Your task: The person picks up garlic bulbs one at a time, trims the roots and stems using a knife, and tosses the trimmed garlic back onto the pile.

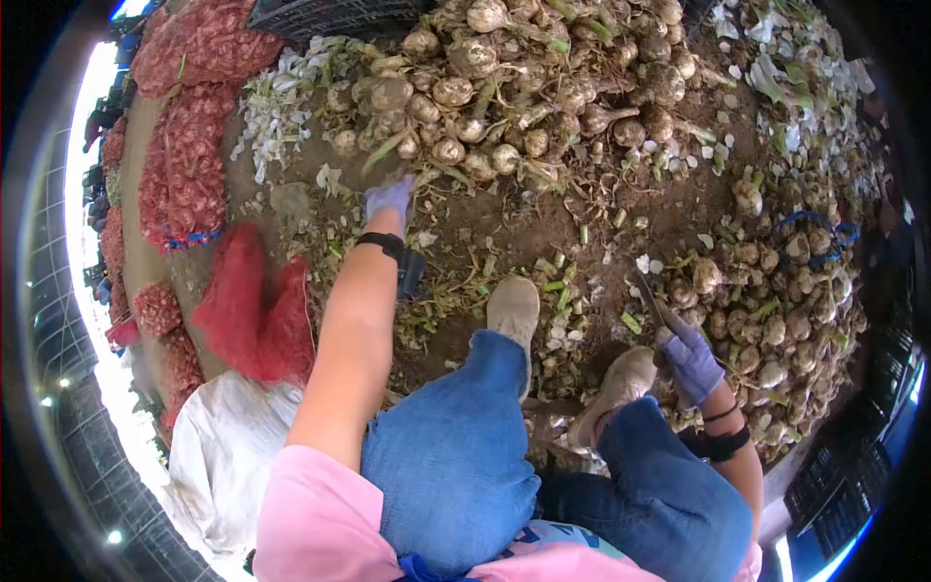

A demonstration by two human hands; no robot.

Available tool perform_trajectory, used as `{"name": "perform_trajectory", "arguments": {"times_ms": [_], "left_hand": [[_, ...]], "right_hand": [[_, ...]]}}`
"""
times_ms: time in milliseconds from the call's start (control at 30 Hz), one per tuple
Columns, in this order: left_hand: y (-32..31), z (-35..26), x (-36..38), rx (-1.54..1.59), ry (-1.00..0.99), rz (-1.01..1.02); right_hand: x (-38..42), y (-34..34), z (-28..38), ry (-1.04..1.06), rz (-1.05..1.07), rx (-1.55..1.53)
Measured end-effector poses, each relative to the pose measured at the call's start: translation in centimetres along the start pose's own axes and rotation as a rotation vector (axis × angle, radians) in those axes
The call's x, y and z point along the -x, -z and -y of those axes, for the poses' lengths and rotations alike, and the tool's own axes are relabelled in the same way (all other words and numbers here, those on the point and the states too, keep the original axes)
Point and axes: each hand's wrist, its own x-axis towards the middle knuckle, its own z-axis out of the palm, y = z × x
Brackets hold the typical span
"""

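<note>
My left hand [390, 197], in a light purple glove, reaches out to the near edge of a big heap of garlic bulbs [475, 58]. Its fingers point away from me and are mostly hidden, close to some dry stems on the ground. My right hand [694, 364], also gloved in purple, is closed around a knife [648, 299], whose dark blade points up and to the left. That hand is beside my right shoe, just left of a second pile of garlic bulbs [766, 320] with short-cut stems.
Cut stems and peelings [456, 281] litter the dirt floor around my shoes [514, 308]. To the left are filled red mesh sacks [184, 160], a slack red net bag [254, 310] and a white sack [233, 436]. A black crate [325, 17] stands behind the heap.
</note>
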Motion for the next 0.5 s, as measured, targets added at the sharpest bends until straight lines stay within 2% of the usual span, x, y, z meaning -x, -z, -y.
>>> {"name": "perform_trajectory", "arguments": {"times_ms": [67,167,200,300,400,433,467,500], "left_hand": [[-0.5,0.6,1.3,0.483,0.081,0.013],[-0.3,1.1,3.9,-0.140,-0.203,-0.080],[-2.1,5.9,-3.5,-0.015,-0.507,0.143],[-3.1,5.7,3.5,-0.151,-0.837,0.080],[-4.8,4.3,8.8,0.244,-0.770,0.451],[-6.0,4.5,8.9,0.090,-0.916,0.393],[-7.3,4.6,9.0,-0.064,-1.062,0.332],[-8.6,4.5,9.2,-0.219,-1.207,0.268]], "right_hand": [[0.0,-0.1,0.1,0.001,-0.005,-0.001],[-0.1,-0.3,0.2,0.018,-0.009,0.006],[0.0,-0.4,0.5,0.026,-0.010,0.015],[-0.8,0.2,-0.8,0.099,0.003,0.054],[-0.8,-0.1,0.5,0.184,-0.034,0.168],[-1.0,-0.4,0.8,0.250,-0.054,0.186],[-0.5,-0.3,1.6,0.133,-0.002,0.077],[-0.4,-0.3,1.9,0.113,-0.003,0.078]]}}
